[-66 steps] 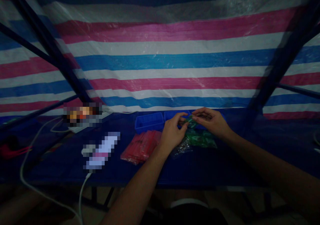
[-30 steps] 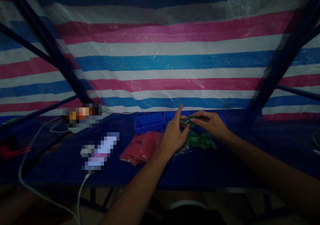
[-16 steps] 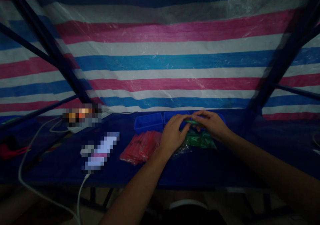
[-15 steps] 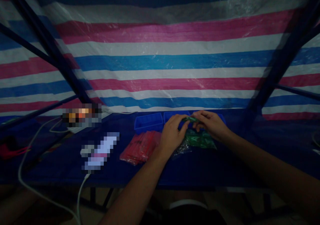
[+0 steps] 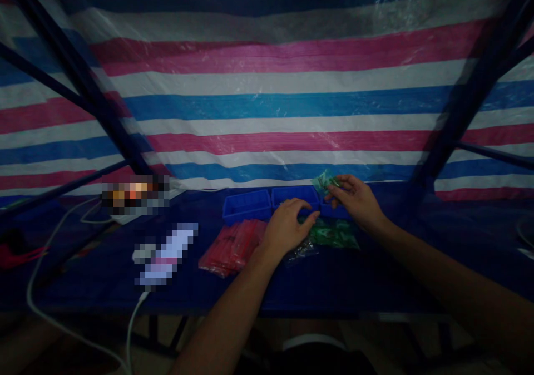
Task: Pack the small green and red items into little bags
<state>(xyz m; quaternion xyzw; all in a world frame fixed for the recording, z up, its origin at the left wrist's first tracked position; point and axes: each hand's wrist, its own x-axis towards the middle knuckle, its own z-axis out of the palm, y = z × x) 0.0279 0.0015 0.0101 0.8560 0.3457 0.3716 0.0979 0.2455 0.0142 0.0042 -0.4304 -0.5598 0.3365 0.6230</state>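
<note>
My right hand [image 5: 355, 199] pinches a small green piece [image 5: 323, 181] and holds it above the blue trays [image 5: 267, 202] at the back of the dark blue table. My left hand [image 5: 289, 226] rests low on the table with fingers curled loosely, its fingertips touching the pile of green pieces [image 5: 334, 233]. Nothing shows clearly in the left hand. A pile of red pieces [image 5: 231, 245] in clear wrapping lies just left of that hand.
A striped pink, white and blue tarp [image 5: 267, 113] hangs behind the table. Dark metal frame bars [image 5: 83, 80] cross at left and right. A white cable [image 5: 50, 314] loops off the left front edge beside blurred objects [image 5: 164, 255].
My hands have parted. The right hand has lifted the green piece up and back over the trays, and the left hand has dropped to the green pile.
</note>
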